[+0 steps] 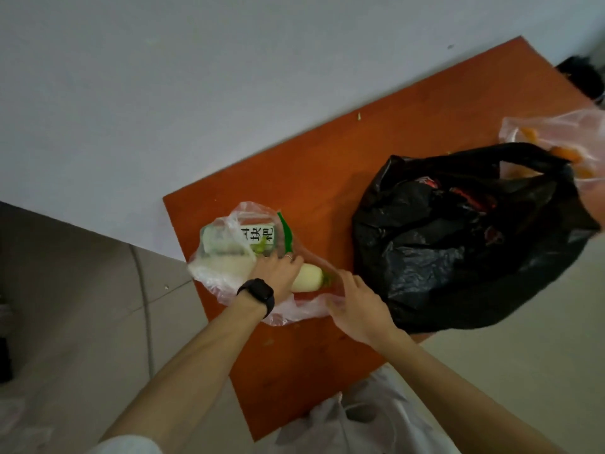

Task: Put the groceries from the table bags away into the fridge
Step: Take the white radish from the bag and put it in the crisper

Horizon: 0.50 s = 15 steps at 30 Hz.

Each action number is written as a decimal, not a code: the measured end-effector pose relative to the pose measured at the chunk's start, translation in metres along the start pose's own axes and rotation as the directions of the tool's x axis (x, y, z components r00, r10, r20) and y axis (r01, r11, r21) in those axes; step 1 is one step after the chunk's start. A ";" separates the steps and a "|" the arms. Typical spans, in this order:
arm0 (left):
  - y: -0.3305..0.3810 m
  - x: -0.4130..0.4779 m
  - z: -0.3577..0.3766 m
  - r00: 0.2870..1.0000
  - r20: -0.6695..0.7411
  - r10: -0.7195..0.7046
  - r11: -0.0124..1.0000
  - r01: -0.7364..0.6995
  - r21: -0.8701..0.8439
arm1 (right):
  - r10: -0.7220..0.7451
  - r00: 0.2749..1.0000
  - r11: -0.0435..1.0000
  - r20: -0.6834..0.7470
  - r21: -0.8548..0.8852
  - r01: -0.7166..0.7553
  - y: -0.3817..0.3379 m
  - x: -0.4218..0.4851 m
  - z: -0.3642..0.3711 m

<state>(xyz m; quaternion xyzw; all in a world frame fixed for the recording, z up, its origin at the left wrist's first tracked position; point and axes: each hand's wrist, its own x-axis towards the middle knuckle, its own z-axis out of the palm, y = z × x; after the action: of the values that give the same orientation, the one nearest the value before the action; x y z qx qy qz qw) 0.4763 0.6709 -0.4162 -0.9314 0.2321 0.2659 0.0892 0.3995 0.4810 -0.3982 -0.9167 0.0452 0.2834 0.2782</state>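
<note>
Table [327, 178] corner: you're gripping the radish [309, 277] with left hand [277, 273], right hand [357, 310] pinching the bag [212, 278] (stretch mouth wide).

Two clear bags [212, 283] [556, 132], one black bag [442, 257], one white radish [309, 277], two hands [278, 273] [357, 306]

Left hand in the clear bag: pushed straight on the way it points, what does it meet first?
Probably the labelled green pack just past the fingertips of the left hand, inside the clear bag; the bag's film next. Depth is hard to judge here.
</note>
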 end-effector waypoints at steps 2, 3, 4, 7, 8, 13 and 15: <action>0.000 -0.011 -0.005 0.999 -0.031 0.040 0.999 -0.041 -0.028 | 0.026 1.000 1.000 -0.005 -0.006 -0.026 0.001 -0.008 0.011; 0.001 -0.017 -0.009 0.997 -0.052 0.056 0.997 -0.058 -0.044 | 0.035 0.999 0.999 0.000 -0.010 -0.035 0.000 -0.011 0.017; 0.002 -0.023 -0.013 0.995 -0.078 0.067 0.996 -0.072 -0.061 | 0.047 0.999 0.999 0.007 -0.009 -0.047 0.000 -0.014 0.021; 0.007 -0.036 -0.035 0.985 -0.161 0.054 0.983 -0.081 -0.166 | 0.035 0.999 0.999 0.001 0.003 -0.035 0.006 -0.021 0.027; 0.009 -0.039 -0.044 0.982 -0.183 0.039 0.973 -0.079 -0.215 | 0.017 1.000 1.000 0.006 0.014 -0.017 0.009 -0.024 0.026; 0.010 -0.054 -0.098 0.942 -0.321 -0.095 0.810 -0.114 -0.575 | -0.145 0.989 0.987 -0.011 0.070 0.145 0.014 -0.035 0.017; 0.011 -0.059 -0.119 0.911 -0.357 -0.205 0.666 -0.137 -0.733 | -0.138 0.989 0.984 -0.048 0.104 0.142 0.014 -0.036 0.012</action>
<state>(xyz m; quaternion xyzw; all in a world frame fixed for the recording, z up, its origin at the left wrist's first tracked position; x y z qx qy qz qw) 0.4806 0.6496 -0.2849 -0.9240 0.0985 0.1338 -0.3444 0.3601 0.4734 -0.3933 -0.9068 0.0013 0.2418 0.3454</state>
